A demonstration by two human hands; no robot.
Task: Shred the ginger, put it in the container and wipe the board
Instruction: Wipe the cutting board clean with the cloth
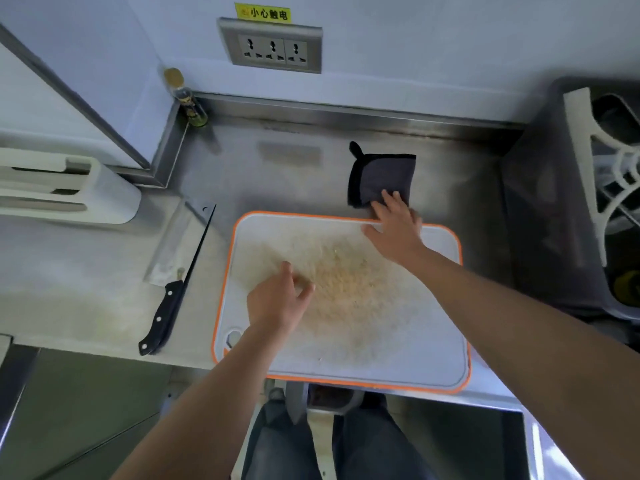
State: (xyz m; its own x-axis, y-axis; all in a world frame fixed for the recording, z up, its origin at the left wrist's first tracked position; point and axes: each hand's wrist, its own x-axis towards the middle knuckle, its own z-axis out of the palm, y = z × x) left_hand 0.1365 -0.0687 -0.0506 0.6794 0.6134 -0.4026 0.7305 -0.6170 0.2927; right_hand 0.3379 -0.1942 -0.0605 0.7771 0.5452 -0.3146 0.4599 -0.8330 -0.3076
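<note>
The orange-rimmed cutting board lies on the steel counter, a yellowish smear across its middle, perhaps ginger residue, too blurred to tell. The left hand is over the smear's left side, fingers loosely curled, holding nothing. The right hand reaches past the far edge, its straight fingers resting on the grey cloth. A knife lies left of the board.

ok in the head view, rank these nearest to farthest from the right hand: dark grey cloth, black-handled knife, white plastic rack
1. the dark grey cloth, at the right hand fingertips, behind the orange-rimmed white cutting board
2. the black-handled knife, left of the board
3. the white plastic rack, far left
</note>
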